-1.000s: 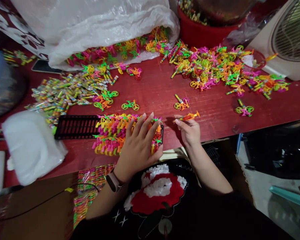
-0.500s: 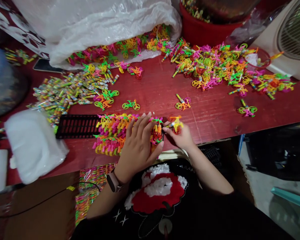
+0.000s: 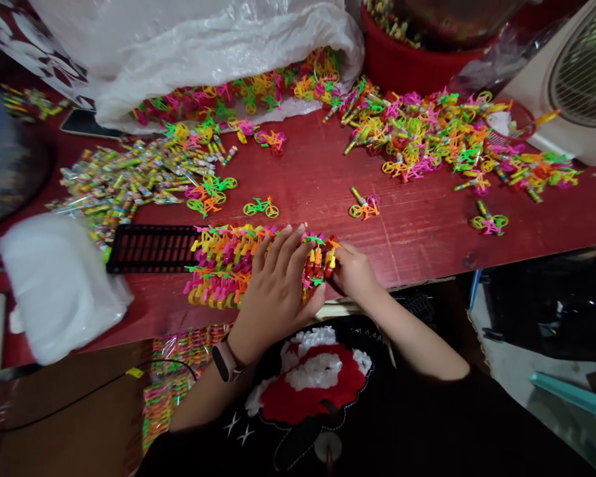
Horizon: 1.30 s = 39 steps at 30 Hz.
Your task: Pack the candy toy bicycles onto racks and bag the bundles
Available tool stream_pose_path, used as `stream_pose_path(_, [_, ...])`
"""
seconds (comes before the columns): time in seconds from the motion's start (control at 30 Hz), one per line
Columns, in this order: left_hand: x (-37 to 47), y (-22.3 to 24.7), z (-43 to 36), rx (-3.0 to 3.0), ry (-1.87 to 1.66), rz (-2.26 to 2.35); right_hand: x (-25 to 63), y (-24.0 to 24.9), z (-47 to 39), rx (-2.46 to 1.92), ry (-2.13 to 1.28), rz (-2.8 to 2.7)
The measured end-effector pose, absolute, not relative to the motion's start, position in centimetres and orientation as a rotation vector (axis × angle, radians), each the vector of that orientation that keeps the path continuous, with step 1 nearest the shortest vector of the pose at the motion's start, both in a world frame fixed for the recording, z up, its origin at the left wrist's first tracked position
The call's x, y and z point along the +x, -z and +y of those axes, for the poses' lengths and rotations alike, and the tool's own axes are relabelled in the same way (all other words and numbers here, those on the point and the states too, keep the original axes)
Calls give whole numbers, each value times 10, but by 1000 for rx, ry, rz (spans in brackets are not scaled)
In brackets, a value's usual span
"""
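My left hand (image 3: pixel 275 285) lies with its fingers stretched out over rows of small plastic toy bicycles (image 3: pixel 221 278), set close together in a black slotted rack (image 3: pixel 151 248). The rack's left end shows its bare slots. At the right end of the rows, my right hand (image 3: pixel 355 270) pinches a toy bicycle (image 3: pixel 332 254) with yellow, orange and red parts, close beside the last ones in line. Its fingertips are partly hidden behind the toy. A green toy bicycle (image 3: pixel 261 207) lies on the table just behind the rows.
Printed candy-like tubes (image 3: pixel 124 175) are heaped at the left. A pile of toy bicycles with tubes (image 3: pixel 427 136) lies back right, near a fan (image 3: pixel 541 86) and a red tub (image 3: pixel 397 63). A white plastic bag (image 3: pixel 218 59) spills more bicycles. Folded clear bags (image 3: pixel 59 285) lie front left.
My right hand has moved slightly left and turned, bringing its toy bicycle against the right end of the rows. My left hand stays in place on top.
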<state>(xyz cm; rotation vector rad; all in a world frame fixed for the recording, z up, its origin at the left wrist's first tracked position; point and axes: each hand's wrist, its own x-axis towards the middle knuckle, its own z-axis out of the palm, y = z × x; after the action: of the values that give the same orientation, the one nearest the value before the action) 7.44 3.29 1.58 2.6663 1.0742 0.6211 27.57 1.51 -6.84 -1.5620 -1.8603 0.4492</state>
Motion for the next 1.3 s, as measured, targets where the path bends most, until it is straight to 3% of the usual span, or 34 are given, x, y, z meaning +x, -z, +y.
stream_pose_path(0.43, [75,-21,31,2716,-492,1103,310,44,36,-1418,-736,-1919])
stream_pose_path(0.6, [73,-14,31,2763,-560,1081,378,22,94,-1587,-128,-2039])
stream_pose_path(0.73, [72,-6,34,2792,-636,1106,410,30,121,-1612,-141,-2321])
stream_pose_path(0.93, [75,-5,38,2763,-656,1161,427,40,73,-1792,-178,-2269])
stream_pose_path(1.3, [90,-6,44,2668,-628,1282,375,62,-20,-1791,-353,-1397])
